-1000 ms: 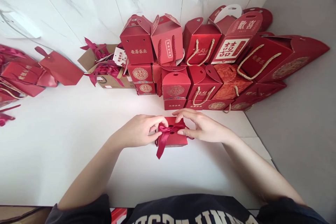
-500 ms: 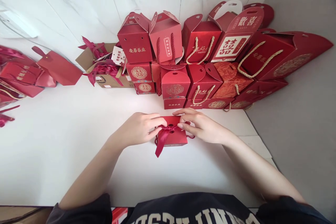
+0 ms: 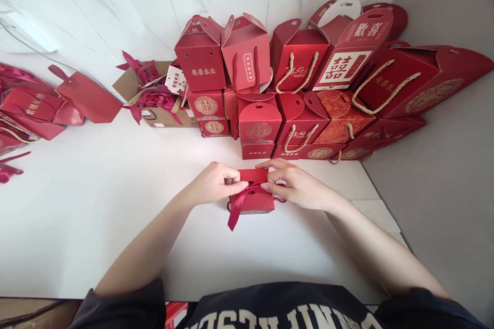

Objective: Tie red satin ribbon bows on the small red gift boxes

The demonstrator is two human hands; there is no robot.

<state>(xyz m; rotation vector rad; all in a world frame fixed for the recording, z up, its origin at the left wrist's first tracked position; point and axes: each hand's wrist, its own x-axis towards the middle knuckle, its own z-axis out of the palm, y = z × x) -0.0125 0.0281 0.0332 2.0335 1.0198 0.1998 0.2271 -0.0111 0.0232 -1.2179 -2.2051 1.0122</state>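
A small red gift box [image 3: 258,201] sits on the white table in front of me, with dark red cords at its sides. A magenta ribbon [image 3: 239,207] is looped at its top, one tail hanging down over the front left. My left hand [image 3: 218,182] is closed, thumb and curled fingers pinching the ribbon at the left of the knot. From the right, my right hand [image 3: 291,182] pinches the ribbon between thumb and fingers, its index finger stretched over the box's back edge. Fingertips partly hide the knot.
Red gift boxes [image 3: 299,118] stand stacked along the back wall. Left of them is an open cardboard box [image 3: 165,117] of magenta ribbons and tags. More red boxes [image 3: 33,108] lie at the far left. A grey wall [image 3: 443,175] bounds the right side.
My left hand has rolled over, its fingers curling in and the thumb now lying on the ribbon near the knot. My right hand and the box have hardly moved.
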